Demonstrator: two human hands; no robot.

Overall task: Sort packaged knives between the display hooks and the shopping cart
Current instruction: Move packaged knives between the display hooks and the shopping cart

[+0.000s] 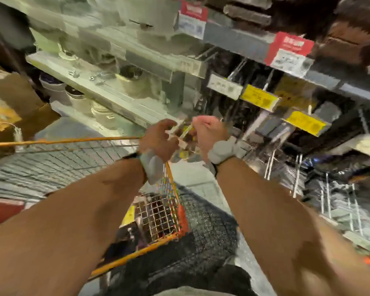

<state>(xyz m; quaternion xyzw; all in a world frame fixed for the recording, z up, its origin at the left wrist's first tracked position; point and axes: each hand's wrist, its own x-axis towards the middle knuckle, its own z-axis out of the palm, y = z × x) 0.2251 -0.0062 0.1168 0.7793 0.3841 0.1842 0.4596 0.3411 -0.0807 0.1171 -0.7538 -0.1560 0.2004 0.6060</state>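
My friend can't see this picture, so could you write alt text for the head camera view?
Two bare hands, left hand and right hand, hold a clear packaged item between them above an orange wire shopping cart. Blurred store shelves with yellow price tags and display hooks fill the background.

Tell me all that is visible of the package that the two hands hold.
The package looks like clear glossy plastic over a card with yellow and dark red print. It is badly blurred, so its contents cannot be made out. It is held in the air between both hands, above the orange rim of the shopping cart. The left hand grips its left side, and the right hand pinches its upper right.
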